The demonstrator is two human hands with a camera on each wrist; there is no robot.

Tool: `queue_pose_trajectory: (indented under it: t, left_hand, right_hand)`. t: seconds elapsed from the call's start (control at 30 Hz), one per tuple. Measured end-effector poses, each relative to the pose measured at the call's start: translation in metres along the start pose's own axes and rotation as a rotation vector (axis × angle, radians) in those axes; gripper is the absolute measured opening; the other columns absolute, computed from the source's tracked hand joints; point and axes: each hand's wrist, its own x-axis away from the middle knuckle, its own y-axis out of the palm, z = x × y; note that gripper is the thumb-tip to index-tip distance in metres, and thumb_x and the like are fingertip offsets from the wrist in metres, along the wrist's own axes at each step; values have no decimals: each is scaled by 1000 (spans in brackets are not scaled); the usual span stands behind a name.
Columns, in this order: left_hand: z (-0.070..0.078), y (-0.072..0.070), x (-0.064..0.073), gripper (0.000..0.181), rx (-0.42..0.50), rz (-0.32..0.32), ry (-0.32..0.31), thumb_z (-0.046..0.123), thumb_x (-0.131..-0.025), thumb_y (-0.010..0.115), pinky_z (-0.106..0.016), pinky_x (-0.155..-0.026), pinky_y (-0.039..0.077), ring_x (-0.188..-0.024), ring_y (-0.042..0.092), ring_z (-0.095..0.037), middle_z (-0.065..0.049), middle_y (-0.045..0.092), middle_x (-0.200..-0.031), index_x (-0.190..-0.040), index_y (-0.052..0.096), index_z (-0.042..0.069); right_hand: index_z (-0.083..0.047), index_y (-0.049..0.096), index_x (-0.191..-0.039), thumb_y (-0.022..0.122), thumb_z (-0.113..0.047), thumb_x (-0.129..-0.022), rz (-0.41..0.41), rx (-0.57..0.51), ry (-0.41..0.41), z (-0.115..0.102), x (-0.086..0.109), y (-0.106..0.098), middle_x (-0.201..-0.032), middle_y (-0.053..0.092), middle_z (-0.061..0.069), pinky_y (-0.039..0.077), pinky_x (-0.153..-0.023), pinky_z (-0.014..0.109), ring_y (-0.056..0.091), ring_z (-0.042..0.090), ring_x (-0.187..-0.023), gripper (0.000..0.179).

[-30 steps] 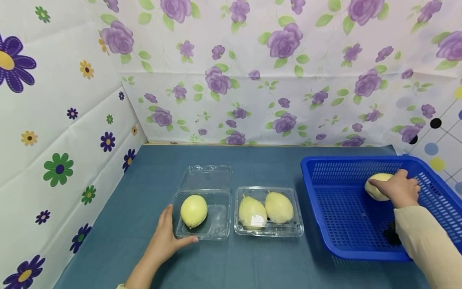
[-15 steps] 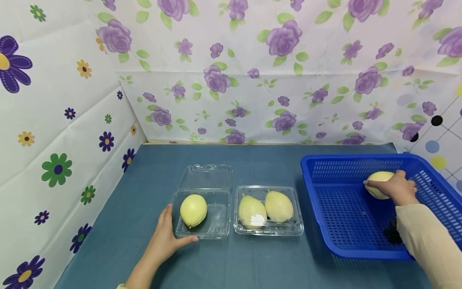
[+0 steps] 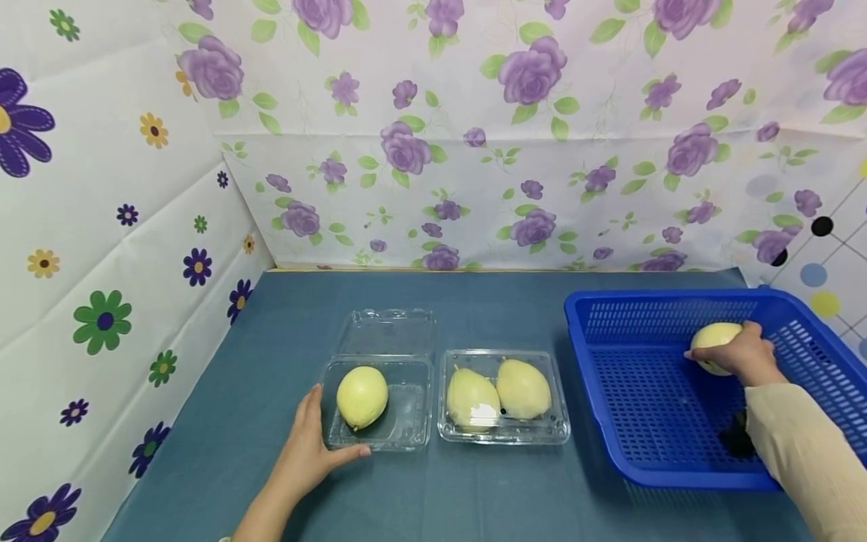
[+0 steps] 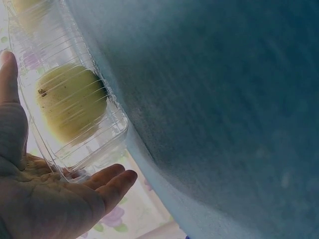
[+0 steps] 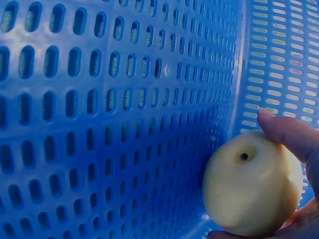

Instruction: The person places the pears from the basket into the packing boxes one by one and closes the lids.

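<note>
At the basket's far right end, my right hand (image 3: pixel 745 360) grips a pale yellow pear (image 3: pixel 711 340), thumb on one side and fingers on the other. The right wrist view shows that pear's dimpled end (image 5: pixel 251 194) close to the perforated wall. My left hand (image 3: pixel 301 455) spreads thumb and nearly straight fingers around the near left corner of a clear plastic clamshell (image 3: pixel 409 406). Its lid (image 3: pixel 387 331) lies folded back, away from me. One pear (image 3: pixel 362 397) is in the left half. In the left wrist view, fingers (image 4: pixel 112 186) lie beside the clamshell's corner.
A second clamshell (image 3: pixel 501 434), lid down, holds two pears (image 3: pixel 473 399) right of the first. The blue basket (image 3: pixel 589 406) stands on the right of the blue-grey tablecloth (image 3: pixel 474 497). A small black object (image 3: pixel 737 436) lies inside it by my sleeve. Flowered sheets (image 3: pixel 474 173) hang behind.
My right hand and the pear in its grip have shifted only slightly within the basket. The left hand stays by the clamshell; the view itself moves a little.
</note>
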Motion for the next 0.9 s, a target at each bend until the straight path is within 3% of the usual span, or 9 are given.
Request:
queue_pose_trajectory:
  t: [0.37,0.9]
  left_hand:
    - [-1,-1,0,132,3,3,0,55,-63,82,-64,-102,33,-137,19,-52,-32,6,-153,-149,4,-7]
    - [-3,1,-2,132,9,9,15,54,-63,83,-63,-103,32,-137,19,-52,-32,7,-153,-149,5,-8]
  right_hand:
    - [17,-8,-142,71,-29,-81,27,-13,21,-3,3,1,-133,9,52,35,-92,67,23,64,-120,110]
    - [21,-4,-140,73,-31,-78,1,12,16,0,0,0,-129,12,53,39,-87,65,28,62,-113,112]
